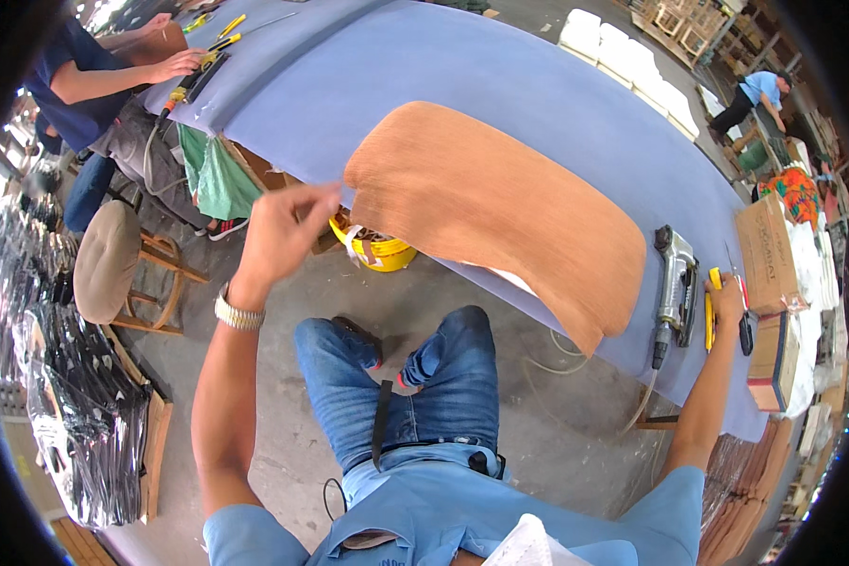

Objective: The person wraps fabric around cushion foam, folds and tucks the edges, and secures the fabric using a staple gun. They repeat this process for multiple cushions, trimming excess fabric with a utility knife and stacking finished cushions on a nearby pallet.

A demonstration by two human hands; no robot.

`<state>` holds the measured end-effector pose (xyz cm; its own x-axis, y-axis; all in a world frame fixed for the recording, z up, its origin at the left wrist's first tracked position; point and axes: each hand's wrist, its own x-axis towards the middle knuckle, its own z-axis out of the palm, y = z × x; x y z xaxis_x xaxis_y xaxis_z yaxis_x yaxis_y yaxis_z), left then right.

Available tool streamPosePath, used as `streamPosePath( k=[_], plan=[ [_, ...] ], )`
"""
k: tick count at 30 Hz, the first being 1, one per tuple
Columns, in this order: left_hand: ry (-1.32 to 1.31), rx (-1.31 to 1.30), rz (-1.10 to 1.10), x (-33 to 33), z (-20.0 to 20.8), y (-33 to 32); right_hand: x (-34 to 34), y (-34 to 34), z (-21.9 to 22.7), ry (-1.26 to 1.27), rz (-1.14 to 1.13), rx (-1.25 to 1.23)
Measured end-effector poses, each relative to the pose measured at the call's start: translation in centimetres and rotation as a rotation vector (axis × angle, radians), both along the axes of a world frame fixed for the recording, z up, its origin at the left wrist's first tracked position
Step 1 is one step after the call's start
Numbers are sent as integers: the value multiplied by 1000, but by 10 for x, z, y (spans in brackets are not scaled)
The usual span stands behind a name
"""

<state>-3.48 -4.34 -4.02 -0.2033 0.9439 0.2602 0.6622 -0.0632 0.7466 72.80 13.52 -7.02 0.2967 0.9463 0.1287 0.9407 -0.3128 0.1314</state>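
Note:
A curved, wood-grained panel (500,198) lies on the blue-covered table (330,85), its near edge overhanging. My left hand (288,231) is raised by the panel's left corner, thumb and fingers pinched together. Whatever may be between those fingertips is too small to see. At the table's right end, my right hand (726,300) is closed around a yellow tool (715,278) that looks like a utility knife. A second yellow piece (709,325) shows beside the fingers. Close by lies a red-and-black hand tool (746,330). Left of that hand rests a grey air-powered tool (674,283) with a hose.
A yellow bucket (387,253) stands below the table edge. A round-topped stool (108,259) and wrapped stacks (85,406) are at left. A co-worker (85,85) works at the far left. Cardboard boxes (766,255) flank the right end. A hose (643,406) hangs down.

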Motion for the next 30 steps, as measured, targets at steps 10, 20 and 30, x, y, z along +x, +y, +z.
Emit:
streamPosePath(
  k=[10,20,30],
  plan=[
    [343,193,278,70,-37,118,-315,43,21,544,902,-182],
    [47,229,307,74,-67,81,-369,90,52,1032,560,-1034],
    [-512,241,153,77,65,199,-372,49,240,845,772,-560]
  ],
)
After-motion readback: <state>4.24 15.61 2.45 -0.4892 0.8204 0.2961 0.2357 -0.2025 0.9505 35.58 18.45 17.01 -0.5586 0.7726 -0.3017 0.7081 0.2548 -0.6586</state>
